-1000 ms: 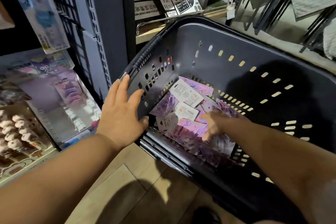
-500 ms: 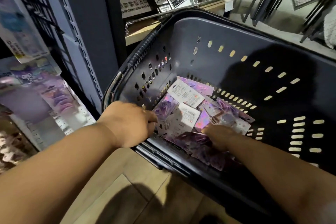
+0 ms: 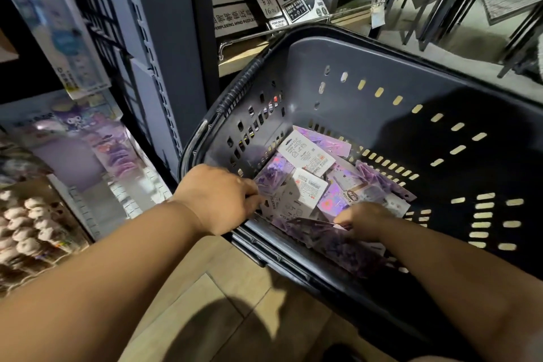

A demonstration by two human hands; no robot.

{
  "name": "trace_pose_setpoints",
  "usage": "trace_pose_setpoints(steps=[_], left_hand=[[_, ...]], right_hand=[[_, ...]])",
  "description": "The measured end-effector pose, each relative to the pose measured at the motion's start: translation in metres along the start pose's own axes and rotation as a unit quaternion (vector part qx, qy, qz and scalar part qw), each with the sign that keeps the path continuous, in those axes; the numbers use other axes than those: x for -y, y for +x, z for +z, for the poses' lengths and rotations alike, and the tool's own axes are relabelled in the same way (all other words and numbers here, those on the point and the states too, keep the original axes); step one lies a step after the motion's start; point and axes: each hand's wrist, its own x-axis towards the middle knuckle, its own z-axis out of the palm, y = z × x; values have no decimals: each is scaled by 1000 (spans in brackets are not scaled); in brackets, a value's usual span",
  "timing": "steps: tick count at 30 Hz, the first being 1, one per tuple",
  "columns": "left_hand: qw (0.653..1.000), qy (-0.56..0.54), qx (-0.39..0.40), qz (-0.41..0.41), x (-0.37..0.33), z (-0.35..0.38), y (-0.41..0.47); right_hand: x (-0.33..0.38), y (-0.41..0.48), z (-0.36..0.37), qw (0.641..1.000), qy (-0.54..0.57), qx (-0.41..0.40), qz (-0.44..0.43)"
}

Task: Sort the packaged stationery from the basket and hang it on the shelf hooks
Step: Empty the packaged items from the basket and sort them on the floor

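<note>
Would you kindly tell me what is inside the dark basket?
A loose pile of purple stationery packs, some showing white backs, with the left hand and right hand reaching in. Whatever lies beneath the pile and hands is covered.

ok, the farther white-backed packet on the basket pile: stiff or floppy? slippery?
Probably stiff and light: the white-backed packet looks like thin flat card, lying unbent across the heap. Likely slippery: the purple packets around it shine like glossy film, so it may slide if pushed.
</note>
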Motion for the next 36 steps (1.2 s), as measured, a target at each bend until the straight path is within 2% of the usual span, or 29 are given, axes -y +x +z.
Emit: trace_pose_setpoints(steps=[6,8,11,16,20,21,24,25,26,27,29,30,31,32,34,35,36], left_hand=[[1000,2,0,-15,-6,2,-8],[1000,3,-3,-18,-9,2,-10],[1000,-1,-12,-22,-12,-2,-13],[1000,-1,-2,-23,-15,-5,-14],[1000,-11,-3,-17,-16,-5,-14],[1000,-14,0,-19,-17,-6,-13],[996,-62,26,-61,-19,-7,-9],[992,-100,26,-79,-19,-8,-8],[980,-171,20,-95,-19,-10,-5],[955,-280,7,-99,-20,-12,-2],[857,-508,-39,-75,-25,-16,5],[807,-582,-57,-83,-25,-16,9],[776,-619,-68,-102,-26,-16,11],[765,-626,-81,-125,-27,-16,12],[773,-603,-107,-166,-26,-14,15],[784,-582,-118,-179,-25,-13,16],[795,-563,-124,-189,-24,-13,17]], right_hand=[[3,-12,1,993,100,-25,48],[1,-14,6,985,156,-68,44],[0,-14,10,982,175,-70,15],[-2,-4,6,950,281,-130,25],[19,-16,-35,878,438,-192,31],[26,-22,-48,848,493,-196,12],[53,-38,-85,728,648,-206,-86],[62,-41,-95,712,658,-219,-112],[71,-41,-103,700,662,-233,-132],[80,-41,-111,690,665,-244,-150],[95,-38,-126,656,683,-266,-178],[101,-33,-131,648,689,-272,-175],[102,-28,-131,652,689,-274,-159],[99,-20,-126,663,685,-269,-139],[80,-11,-105,698,669,-237,-92],[65,-8,-90,752,623,-203,-74],[49,-5,-73,829,535,-158,-50]])
